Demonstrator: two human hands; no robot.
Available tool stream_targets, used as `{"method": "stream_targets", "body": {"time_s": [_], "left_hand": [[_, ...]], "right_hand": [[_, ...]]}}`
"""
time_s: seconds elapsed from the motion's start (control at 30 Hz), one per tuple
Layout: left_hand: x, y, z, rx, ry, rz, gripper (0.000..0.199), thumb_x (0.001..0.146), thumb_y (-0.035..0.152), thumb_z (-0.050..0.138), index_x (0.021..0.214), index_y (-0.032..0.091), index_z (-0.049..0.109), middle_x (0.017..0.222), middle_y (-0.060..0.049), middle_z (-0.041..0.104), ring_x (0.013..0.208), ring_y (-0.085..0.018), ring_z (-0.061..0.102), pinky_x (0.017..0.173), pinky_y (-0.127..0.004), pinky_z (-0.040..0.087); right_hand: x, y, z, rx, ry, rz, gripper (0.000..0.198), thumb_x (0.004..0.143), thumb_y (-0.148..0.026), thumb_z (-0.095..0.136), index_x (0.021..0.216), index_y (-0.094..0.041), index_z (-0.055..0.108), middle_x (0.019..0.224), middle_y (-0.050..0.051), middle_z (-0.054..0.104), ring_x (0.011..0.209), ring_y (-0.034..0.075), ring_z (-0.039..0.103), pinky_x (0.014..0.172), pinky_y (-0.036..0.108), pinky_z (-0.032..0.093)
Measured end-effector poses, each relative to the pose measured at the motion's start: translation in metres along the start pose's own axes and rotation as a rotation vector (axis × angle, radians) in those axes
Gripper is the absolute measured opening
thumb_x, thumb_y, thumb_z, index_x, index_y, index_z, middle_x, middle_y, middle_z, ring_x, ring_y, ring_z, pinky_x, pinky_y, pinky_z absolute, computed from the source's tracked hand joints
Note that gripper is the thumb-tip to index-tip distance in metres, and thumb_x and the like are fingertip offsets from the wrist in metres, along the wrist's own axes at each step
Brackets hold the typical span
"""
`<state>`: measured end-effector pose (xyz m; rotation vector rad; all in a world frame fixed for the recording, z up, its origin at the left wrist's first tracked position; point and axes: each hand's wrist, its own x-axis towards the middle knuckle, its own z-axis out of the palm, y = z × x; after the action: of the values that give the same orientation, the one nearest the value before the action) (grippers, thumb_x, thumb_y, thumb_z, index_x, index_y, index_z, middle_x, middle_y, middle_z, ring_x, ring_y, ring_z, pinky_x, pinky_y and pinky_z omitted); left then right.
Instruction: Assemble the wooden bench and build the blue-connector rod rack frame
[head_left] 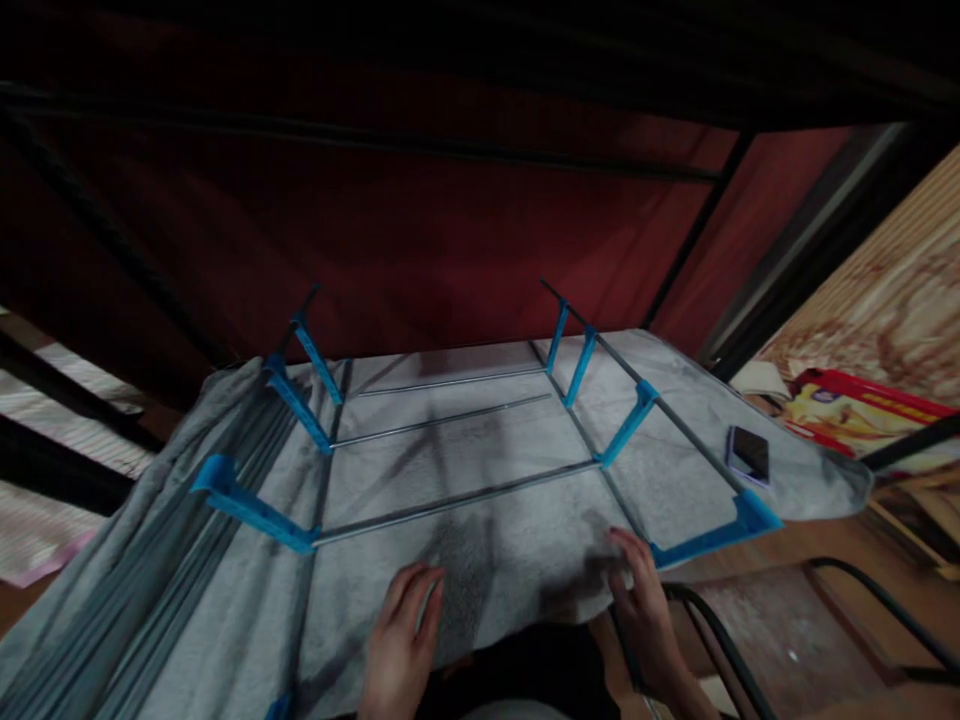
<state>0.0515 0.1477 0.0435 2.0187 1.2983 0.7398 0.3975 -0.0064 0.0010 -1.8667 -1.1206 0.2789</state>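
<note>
My left hand (405,630) hovers at the near edge of a grey blanket (525,525), thumb apart from the fingers and nothing in it. Over to the right, my right hand (641,590) is also empty, its fingers loosely bent and apart, close to a blue plastic bracket (712,535). On the blanket lies a partly joined frame of grey metal tubes with blue brackets along both sides. A cross tube (457,502) spans it nearest me. Another cross tube (442,422) has its right end apart from the side tube. At the left a blue bracket (255,512) sticks up, its upper end carrying no tube.
Loose grey tubes (172,600) lie bundled on the left. A phone (748,455) rests on the blanket's right side, near a red and yellow package (862,410). Dark metal bars and red cloth (450,250) close off the back. A metal-framed chair (795,620) stands at right.
</note>
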Motion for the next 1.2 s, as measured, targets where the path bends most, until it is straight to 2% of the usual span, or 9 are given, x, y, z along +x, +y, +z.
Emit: {"method": "stream_targets", "body": {"time_s": [0.1, 0.17, 0.2, 0.3, 0.4, 0.5, 0.7, 0.9, 1.2], "left_hand": [[0.064, 0.026, 0.028, 0.084, 0.039, 0.177, 0.041, 0.097, 0.039, 0.04, 0.12, 0.019, 0.067, 0.123, -0.012, 0.064, 0.118, -0.026, 0.058, 0.106, -0.043, 0.047], [0.092, 0.025, 0.042, 0.159, 0.056, 0.257, 0.037, 0.097, 0.031, 0.042, 0.123, 0.019, 0.065, 0.124, -0.011, 0.064, 0.118, -0.025, 0.057, 0.106, -0.045, 0.047], [0.101, 0.02, 0.047, 0.2, 0.053, 0.277, 0.035, 0.097, 0.029, 0.044, 0.123, 0.019, 0.064, 0.123, -0.011, 0.065, 0.116, -0.025, 0.058, 0.103, -0.045, 0.048], [0.116, 0.001, 0.055, 0.32, -0.022, 0.294, 0.03, 0.096, 0.023, 0.046, 0.118, 0.02, 0.067, 0.113, -0.009, 0.069, 0.106, -0.024, 0.063, 0.094, -0.043, 0.053], [0.119, -0.008, 0.055, 0.399, -0.095, 0.29, 0.033, 0.096, 0.017, 0.044, 0.118, 0.022, 0.068, 0.111, -0.007, 0.071, 0.102, -0.023, 0.064, 0.093, -0.041, 0.052], [0.116, -0.005, 0.054, 0.415, -0.121, 0.268, 0.034, 0.098, 0.017, 0.042, 0.119, 0.024, 0.068, 0.11, -0.006, 0.071, 0.1, -0.021, 0.064, 0.094, -0.04, 0.05], [0.112, -0.001, 0.056, 0.402, -0.128, 0.222, 0.034, 0.098, 0.015, 0.044, 0.119, 0.025, 0.068, 0.106, -0.005, 0.07, 0.1, -0.019, 0.062, 0.097, -0.039, 0.047], [0.111, -0.008, 0.054, 0.412, -0.154, 0.246, 0.038, 0.095, 0.01, 0.045, 0.122, 0.026, 0.067, 0.11, -0.005, 0.07, 0.104, -0.02, 0.062, 0.099, -0.04, 0.046], [0.116, -0.001, 0.048, 0.456, -0.171, 0.23, 0.037, 0.096, 0.012, 0.043, 0.122, 0.023, 0.067, 0.116, -0.007, 0.07, 0.108, -0.023, 0.063, 0.101, -0.043, 0.046]], "right_hand": [[0.069, -0.017, 0.011, -0.062, 0.142, -0.047, 0.056, 0.087, -0.032, 0.047, 0.143, -0.025, 0.041, 0.143, 0.012, 0.045, 0.137, 0.03, 0.04, 0.117, 0.049, 0.03], [0.107, -0.011, 0.016, -0.05, 0.3, 0.041, 0.059, 0.085, -0.033, 0.047, 0.142, -0.018, 0.041, 0.14, 0.015, 0.045, 0.134, 0.031, 0.042, 0.113, 0.051, 0.033], [0.122, -0.005, 0.019, -0.028, 0.33, 0.092, 0.059, 0.084, -0.035, 0.047, 0.14, -0.017, 0.043, 0.138, 0.016, 0.047, 0.13, 0.031, 0.045, 0.11, 0.051, 0.036], [0.146, 0.013, 0.026, 0.075, 0.261, 0.17, 0.052, 0.082, -0.041, 0.05, 0.127, -0.016, 0.054, 0.12, 0.013, 0.061, 0.113, 0.029, 0.056, 0.1, 0.047, 0.044], [0.155, 0.024, 0.03, 0.102, 0.197, 0.221, 0.046, 0.081, -0.05, 0.052, 0.112, -0.018, 0.061, 0.1, 0.01, 0.068, 0.096, 0.027, 0.06, 0.089, 0.041, 0.047], [0.161, 0.029, 0.028, 0.044, 0.186, 0.318, 0.049, 0.081, -0.06, 0.05, 0.1, -0.017, 0.063, 0.09, 0.01, 0.069, 0.086, 0.027, 0.061, 0.081, 0.04, 0.047], [0.164, 0.038, 0.029, -0.034, 0.259, 0.319, 0.06, 0.082, -0.069, 0.047, 0.101, -0.015, 0.066, 0.096, 0.015, 0.071, 0.092, 0.031, 0.062, 0.079, 0.04, 0.044], [0.158, 0.041, 0.031, -0.145, 0.232, 0.273, 0.067, 0.083, -0.071, 0.043, 0.106, -0.013, 0.067, 0.101, 0.018, 0.072, 0.096, 0.034, 0.063, 0.081, 0.041, 0.044], [0.161, 0.022, 0.036, -0.044, 0.26, 0.274, 0.065, 0.084, -0.07, 0.041, 0.104, -0.014, 0.067, 0.101, 0.017, 0.073, 0.092, 0.029, 0.064, 0.081, 0.036, 0.045]]}}
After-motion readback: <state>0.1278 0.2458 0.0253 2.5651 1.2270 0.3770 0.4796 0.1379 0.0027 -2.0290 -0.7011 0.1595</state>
